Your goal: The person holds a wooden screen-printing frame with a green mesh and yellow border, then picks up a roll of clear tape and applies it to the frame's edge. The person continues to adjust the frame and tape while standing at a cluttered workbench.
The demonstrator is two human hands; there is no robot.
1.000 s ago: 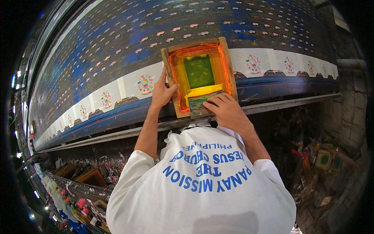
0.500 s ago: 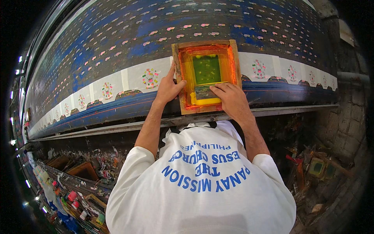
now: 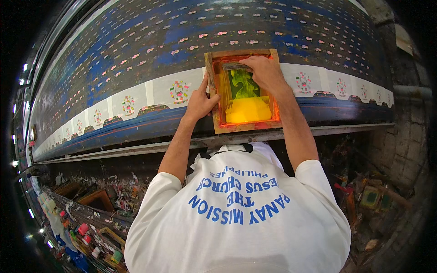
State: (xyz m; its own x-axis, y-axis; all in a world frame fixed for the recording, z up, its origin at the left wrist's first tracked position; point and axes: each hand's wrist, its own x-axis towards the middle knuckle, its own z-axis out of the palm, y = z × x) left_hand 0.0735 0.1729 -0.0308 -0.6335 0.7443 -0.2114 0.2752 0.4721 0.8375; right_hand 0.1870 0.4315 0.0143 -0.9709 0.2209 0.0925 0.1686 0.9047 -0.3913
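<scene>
A wooden screen printing frame (image 3: 248,128), orange-stained inside, lies on the long printing table at the white fabric strip. My left hand (image 3: 200,103) grips its left side, with the index finger along the outer edge and the thumb over the rim. At the far end of the screen, my right hand (image 3: 266,73) is closed on a flat squeegee (image 3: 234,66). Thick yellow ink (image 3: 248,110) pools at the near end of the screen. Yellow streaks cross the dark green mesh window (image 3: 237,88) between ink and squeegee.
White fabric pieces (image 3: 154,93) with colourful printed designs run along the table's near side, left and right of the frame. Beyond them the dark blue-black tabletop (image 3: 173,57) carries rows of small prints. Ink containers (image 3: 83,229) and clutter lie lower left; used screens (image 3: 371,196) lie lower right.
My right hand has moved the squeegee from the near end to the far end of the screen. Yellow ink now pools nearer me and streaks the mesh. My left hand keeps hold of the frame.
</scene>
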